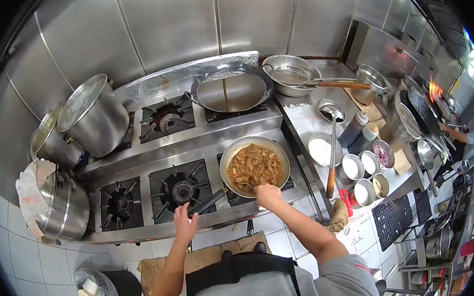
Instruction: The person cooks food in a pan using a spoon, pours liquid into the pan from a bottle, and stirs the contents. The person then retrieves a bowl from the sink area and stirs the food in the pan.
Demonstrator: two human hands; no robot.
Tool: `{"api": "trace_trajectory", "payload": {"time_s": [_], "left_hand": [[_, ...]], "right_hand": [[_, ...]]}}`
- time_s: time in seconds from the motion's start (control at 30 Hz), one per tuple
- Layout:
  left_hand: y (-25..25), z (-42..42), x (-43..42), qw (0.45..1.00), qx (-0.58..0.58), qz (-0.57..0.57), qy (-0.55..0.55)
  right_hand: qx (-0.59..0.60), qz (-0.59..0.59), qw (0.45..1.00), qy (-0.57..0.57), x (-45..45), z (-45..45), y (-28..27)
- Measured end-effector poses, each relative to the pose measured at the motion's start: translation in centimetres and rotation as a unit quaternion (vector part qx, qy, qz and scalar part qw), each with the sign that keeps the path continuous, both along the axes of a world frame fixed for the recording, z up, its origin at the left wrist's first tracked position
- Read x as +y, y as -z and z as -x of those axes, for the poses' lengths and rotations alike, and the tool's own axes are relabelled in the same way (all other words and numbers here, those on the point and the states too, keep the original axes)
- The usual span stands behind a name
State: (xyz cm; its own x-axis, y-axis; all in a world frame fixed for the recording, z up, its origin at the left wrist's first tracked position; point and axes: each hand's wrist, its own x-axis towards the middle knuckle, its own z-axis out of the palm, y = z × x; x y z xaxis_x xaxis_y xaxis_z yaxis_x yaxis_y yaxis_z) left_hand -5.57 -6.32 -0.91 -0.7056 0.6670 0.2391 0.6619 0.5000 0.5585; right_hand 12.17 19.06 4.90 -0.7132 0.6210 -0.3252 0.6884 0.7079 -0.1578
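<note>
A frying pan [223, 172] full of browned, sauced food pieces [255, 163] sits on the front right burner. My right hand [268, 196] is closed above the pan's near rim, its fingers bent down toward the food; whatever it grips is hidden beneath it. The pan's dark handle [206, 203] points toward the lower left. Beside the handle's end is my left hand [185, 221], fingers apart and not wrapped around it. I cannot tell whether they touch.
A wok [231, 95] with liquid stands behind the pan. Large pots [101, 122] line the stove's left side. To the right are a ladle [333, 149], sauce bottles [354, 128] and several small containers [351, 168]. Another person [473, 131] stands far right near a flame [434, 89].
</note>
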Motion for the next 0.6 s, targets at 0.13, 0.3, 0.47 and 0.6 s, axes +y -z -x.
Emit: {"api": "trace_trajectory", "payload": {"time_s": [0.13,0.3,0.47,0.6], "left_hand": [[2.4,1.6,-4.7,0.995,0.008,-0.086,-0.041],[5.2,-0.6,-10.5,0.996,-0.014,-0.061,-0.070],[8.6,-3.3,-16.4,0.994,-0.059,0.010,-0.095],[11.3,-5.5,-19.7,0.974,-0.105,0.123,-0.161]], "right_hand": [[0.045,0.006,0.995,0.094,1.9,-2.3,-3.4],[0.026,-0.027,0.996,0.078,4.6,-2.2,2.2],[0.060,0.019,0.985,0.159,6.2,-3.3,-3.9],[0.070,-0.035,0.981,0.178,9.6,-3.7,-0.7]]}}
